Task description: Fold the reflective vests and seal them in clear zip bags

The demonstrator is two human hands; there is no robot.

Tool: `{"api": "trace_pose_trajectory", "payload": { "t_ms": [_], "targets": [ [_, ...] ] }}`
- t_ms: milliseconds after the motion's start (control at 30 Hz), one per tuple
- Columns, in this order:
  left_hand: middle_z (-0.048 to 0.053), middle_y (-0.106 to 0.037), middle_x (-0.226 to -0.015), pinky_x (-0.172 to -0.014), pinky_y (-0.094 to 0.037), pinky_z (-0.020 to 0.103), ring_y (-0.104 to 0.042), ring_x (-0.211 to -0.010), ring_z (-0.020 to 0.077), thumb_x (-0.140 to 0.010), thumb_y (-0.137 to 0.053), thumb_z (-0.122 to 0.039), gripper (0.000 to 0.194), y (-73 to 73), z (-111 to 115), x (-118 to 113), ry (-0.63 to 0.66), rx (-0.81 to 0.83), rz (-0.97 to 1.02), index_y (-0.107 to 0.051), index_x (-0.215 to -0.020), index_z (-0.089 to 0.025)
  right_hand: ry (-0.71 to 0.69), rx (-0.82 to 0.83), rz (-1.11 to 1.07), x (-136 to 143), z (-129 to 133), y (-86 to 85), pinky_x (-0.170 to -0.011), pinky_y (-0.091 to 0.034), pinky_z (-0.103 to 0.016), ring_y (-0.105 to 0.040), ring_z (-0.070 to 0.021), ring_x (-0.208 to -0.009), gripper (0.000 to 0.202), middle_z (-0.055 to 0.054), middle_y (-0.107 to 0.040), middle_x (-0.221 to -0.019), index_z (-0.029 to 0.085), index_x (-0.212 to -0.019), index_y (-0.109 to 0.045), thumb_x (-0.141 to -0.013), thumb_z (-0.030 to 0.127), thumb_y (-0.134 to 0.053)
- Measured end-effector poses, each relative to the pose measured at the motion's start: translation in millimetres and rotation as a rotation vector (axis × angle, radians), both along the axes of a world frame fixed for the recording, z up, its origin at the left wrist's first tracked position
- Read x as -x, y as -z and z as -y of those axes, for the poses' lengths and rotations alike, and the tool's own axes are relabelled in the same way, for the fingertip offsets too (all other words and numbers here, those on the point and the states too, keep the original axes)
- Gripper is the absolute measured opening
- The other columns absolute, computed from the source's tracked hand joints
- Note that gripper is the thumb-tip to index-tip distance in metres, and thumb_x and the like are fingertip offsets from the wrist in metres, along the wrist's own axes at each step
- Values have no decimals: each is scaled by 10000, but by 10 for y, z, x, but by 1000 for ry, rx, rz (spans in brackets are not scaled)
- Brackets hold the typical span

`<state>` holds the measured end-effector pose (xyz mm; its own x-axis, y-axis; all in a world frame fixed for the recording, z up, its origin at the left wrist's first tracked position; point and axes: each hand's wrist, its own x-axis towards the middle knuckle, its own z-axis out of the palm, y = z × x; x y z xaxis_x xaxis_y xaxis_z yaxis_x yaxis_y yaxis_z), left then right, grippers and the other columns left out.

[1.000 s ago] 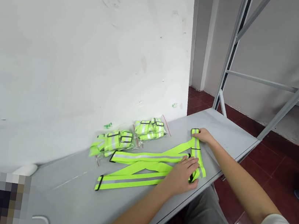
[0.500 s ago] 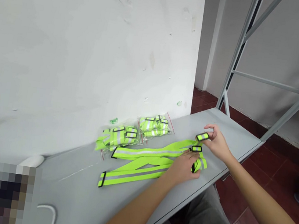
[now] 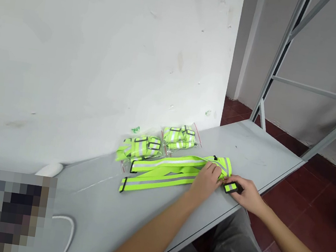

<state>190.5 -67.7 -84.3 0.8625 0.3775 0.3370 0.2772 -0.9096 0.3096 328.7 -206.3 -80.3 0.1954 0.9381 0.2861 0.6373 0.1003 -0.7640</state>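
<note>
A neon yellow-green strap with a silver stripe lies in long folds on the grey table. Black buckles sit at its left ends. On the strap's right part rests my left hand, fingers bent and pressed onto the bands. Close beside it, near the table's front edge, my right hand pinches a black buckle threaded with yellow-green band. Behind the strap are two clear bags of similar folded straps, one on the left and one on the right.
A white wall rises behind the table. At the left are a white rounded object and a white cable, next to a pixelated area. A metal frame stands at the table's right end, above red floor tiles.
My right hand has come down toward the table's front edge with the buckle. The strap's right end now shows as a flatter fold beyond my left hand. The view has shifted slightly.
</note>
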Motion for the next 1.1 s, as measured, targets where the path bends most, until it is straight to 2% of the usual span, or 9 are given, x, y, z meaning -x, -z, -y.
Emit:
{"api": "trace_pose_trajectory", "payload": {
  "t_ms": [133,233,367,500,667,800,867,933,1100],
  "targets": [
    [131,-528,-1350,-1044,-336,508,-458,-1250,304,-914,-501,-305,377,-49,21,26,-17,-264,-50,-507,-1276,-201,1,15,11,-7,-22,-10,-864,-517,-336,-677,-205,-969,292,-33,-714,-1033,240,-1005,-610,-752,102,-559],
    [111,-337,-1521,-1141,-197,513,-290,-1398,277,-932,-409,-391,582,-60,-64,30,53,-199,-186,-282,-1455,-171,-30,9,27,-4,-7,18,-903,-507,-351,-659,-210,-1036,308,-42,-700,-1079,244,-1043,-588,-775,99,-545],
    [124,-247,-1559,-1143,-229,460,-245,-1424,273,-890,-394,-444,718,-105,-156,18,88,-58,-315,-187,-1485,-101,-110,-75,140,20,15,84,-991,-461,-401,-566,-226,-1189,387,-81,-639,-1185,242,-1127,-537,-784,62,-517],
    [183,-291,-1530,-1111,-291,442,-303,-1393,305,-818,-456,-355,748,-202,-145,-40,96,-77,-360,-230,-1459,-44,-43,-135,297,30,35,71,-968,-455,-461,-530,-274,-1158,328,-129,-565,-1201,226,-1063,-559,-761,109,-609],
    [263,-354,-1468,-1009,-414,405,-377,-1346,337,-766,-494,-284,767,-259,-149,-111,140,-134,-392,-247,-1428,15,-93,10,215,12,18,-48,-896,-486,-402,-565,-232,-1020,235,-99,-580,-1079,237,-1069,-609,-845,300,-641],
    [246,-428,-1418,-911,-480,389,-496,-1248,333,-810,-464,-297,737,-257,-224,-93,199,-160,-355,-223,-1448,-19,-129,67,37,-33,-63,-76,-823,-498,-337,-602,-186,-892,163,-69,-620,-953,227,-944,-663,-925,322,-533],
    [207,-558,-1295,-828,-509,378,-613,-1090,298,-847,-409,-258,704,-260,-273,-65,209,-124,-353,-167,-1473,-47,-172,116,-43,-60,-111,-82,-791,-499,-314,-610,-178,-849,154,-53,-637,-909,225,-886,-681,-892,347,-588],
    [165,-622,-1204,-813,-511,371,-649,-1012,273,-860,-390,-238,676,-262,-314,-29,218,-81,-334,-166,-1477,-75,-189,156,-77,-80,-150,-100,-751,-496,-299,-605,-171,-803,157,-40,-639,-870,221,-839,-691,-851,369,-641],
    [190,-426,-1436,-970,-440,377,-515,-1231,311,-786,-532,-424,776,-263,-344,56,293,-87,-241,-272,-1431,-81,-222,209,-5,-123,-165,-156,-703,-472,-281,-576,-157,-759,178,-29,-623,-869,218,-853,-690,-804,389,-691]
  ]
}}
